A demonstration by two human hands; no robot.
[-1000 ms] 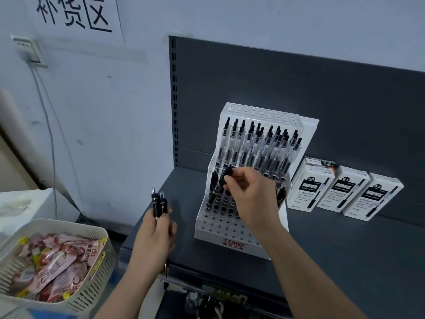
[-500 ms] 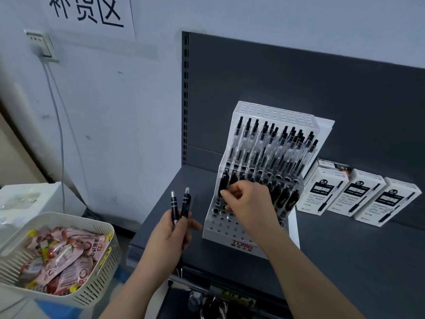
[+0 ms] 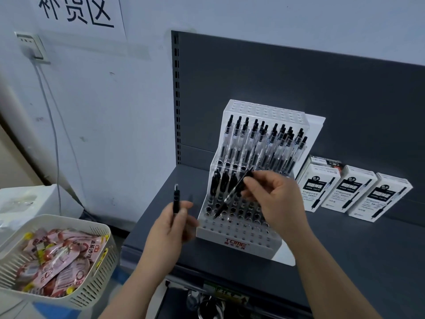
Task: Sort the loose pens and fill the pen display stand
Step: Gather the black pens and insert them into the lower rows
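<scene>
A white stepped pen display stand [image 3: 239, 244] sits on the dark grey shelf [image 3: 358, 254]. Its upper tier holds several clear pens with black caps [image 3: 259, 146]; three black pens [image 3: 224, 181] stand at the left of the middle tier. My right hand [image 3: 276, 201] pinches a black pen [image 3: 232, 195] held slanted, tip down over the stand's lower holes. My left hand [image 3: 171, 229], left of the stand, grips one upright black pen [image 3: 176, 200].
Three white pen boxes [image 3: 354, 192] lie to the right of the stand against the dark back panel. A white basket [image 3: 92, 286] of pink snack packets sits lower left. A white wall with a socket and cable is on the left.
My right hand took one of the two pens from my left hand and now holds it slanted over the stand. My left hand holds one pen instead of two.
</scene>
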